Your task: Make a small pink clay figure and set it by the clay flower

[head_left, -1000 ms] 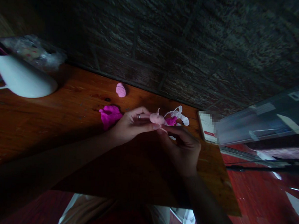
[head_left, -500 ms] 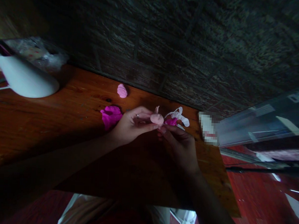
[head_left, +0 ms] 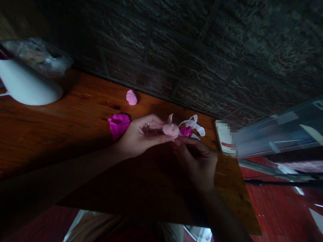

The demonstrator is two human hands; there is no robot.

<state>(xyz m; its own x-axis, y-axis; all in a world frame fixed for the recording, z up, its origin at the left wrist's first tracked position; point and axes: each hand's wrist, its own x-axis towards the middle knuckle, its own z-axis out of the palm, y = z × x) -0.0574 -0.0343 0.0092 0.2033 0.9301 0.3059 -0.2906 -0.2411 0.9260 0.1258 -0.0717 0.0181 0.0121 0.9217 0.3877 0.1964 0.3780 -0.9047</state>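
Between the thumb and fingers of my left hand [head_left: 139, 136] is a small rounded piece of pale pink modelling clay [head_left: 170, 130]. A thin pointed bit stands up from its far side. My right hand [head_left: 199, 156] is closed, its thumb and forefinger pinching at the lower right edge of the piece; its fingertips hide what they press there. A bright magenta clay sheet [head_left: 118, 125] lies crumpled beside my left hand. Beyond it rests a pink clay lump [head_left: 131, 97]. Behind my right hand are a small magenta lump [head_left: 185, 131] and white strips [head_left: 197, 128].
A white cone-shaped lamp or container [head_left: 29, 85] stands at the left, with clear plastic wrapping [head_left: 46, 60] behind it. A phone-like white object [head_left: 226, 138] lies near the table's right edge. A dark stone wall [head_left: 164, 46] borders the wooden table [head_left: 87, 107] at the back.
Both hands have shifted very slightly, the right one a little to the right and down. The pale pink clay stays between them, its pinched edge now more covered by the fingers.
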